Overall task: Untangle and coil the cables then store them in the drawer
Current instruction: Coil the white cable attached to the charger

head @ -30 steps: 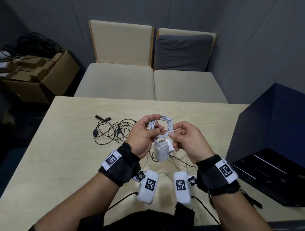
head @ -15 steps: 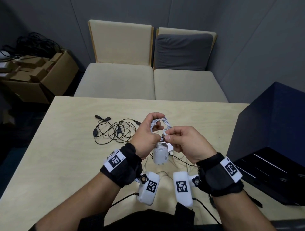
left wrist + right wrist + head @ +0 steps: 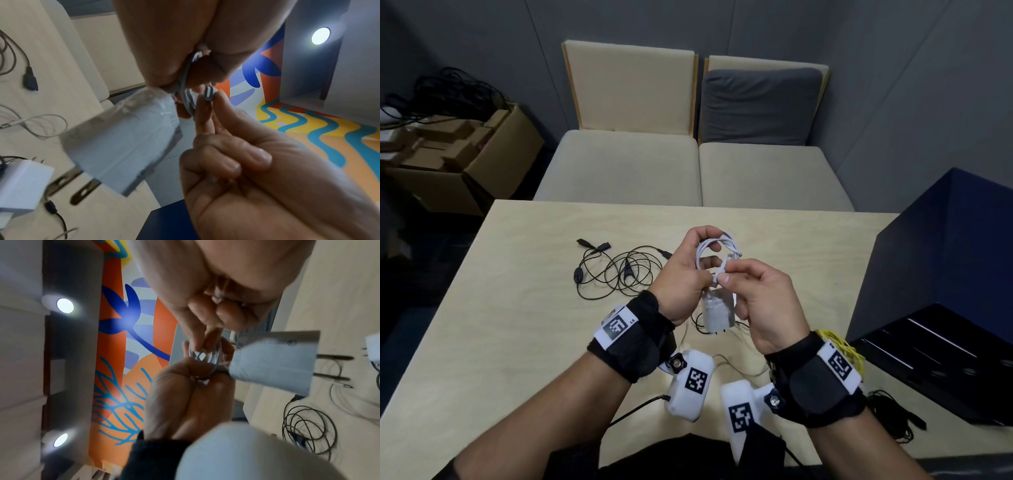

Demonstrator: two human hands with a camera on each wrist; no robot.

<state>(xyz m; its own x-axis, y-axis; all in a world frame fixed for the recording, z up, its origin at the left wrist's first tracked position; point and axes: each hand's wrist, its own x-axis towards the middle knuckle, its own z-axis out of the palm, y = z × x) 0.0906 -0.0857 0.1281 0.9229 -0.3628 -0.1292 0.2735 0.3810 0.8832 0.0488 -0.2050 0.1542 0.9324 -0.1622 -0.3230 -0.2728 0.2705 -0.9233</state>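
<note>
White cable (image 3: 717,247): a soft, thin lead held in small loops above the table (image 3: 517,308), close to the body.
Left hand (image 3: 681,274): fingers curled round the loops, keeping the coil together.
Right hand (image 3: 763,301): thumb and forefinger pinch the connector end (image 3: 208,94) just beside the coil; the other fingers are folded in.
Charger block (image 3: 717,313): hangs below the coil between the hands, prongs down; likely the heaviest part, so it may swing and tug the loops.
Handling: light, limp and smooth; best gripped across all the loops at once, with the block supported.
Black cable (image 3: 619,270): loose on the table further out, not yet coiled.
Drawer unit (image 3: 945,274): dark, at the right.
</note>
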